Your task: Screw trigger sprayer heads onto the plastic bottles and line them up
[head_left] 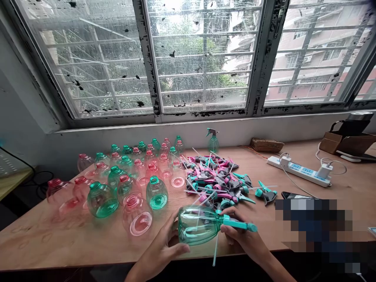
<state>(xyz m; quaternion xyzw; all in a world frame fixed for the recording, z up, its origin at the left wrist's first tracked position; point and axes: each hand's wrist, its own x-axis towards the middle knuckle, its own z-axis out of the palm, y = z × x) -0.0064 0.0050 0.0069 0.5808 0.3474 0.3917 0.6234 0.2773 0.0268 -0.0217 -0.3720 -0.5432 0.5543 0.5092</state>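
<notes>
A clear green spray bottle [198, 227] lies on its side in the air near the table's front edge. My left hand [164, 243] is wrapped round its base end. At the neck, the fingers of my right hand [241, 235] grip a turquoise trigger sprayer head [237, 223], which sits against the bottle's mouth; how tightly it is screwed on, I cannot tell. A thin white tube [216, 252] hangs below the neck, and where it is attached is hidden. Just beyond my hands lies a heap of pink, turquoise and grey sprayer heads [214, 176] with white tubes.
Several open pink and green bottles [125, 184] stand on the left of the wooden table [35, 250]. A complete spray bottle [213, 141] stands by the wall. To the right are one loose sprayer head [266, 193], a power strip [302, 172], a phone [298, 195] and a cardboard box [343, 141].
</notes>
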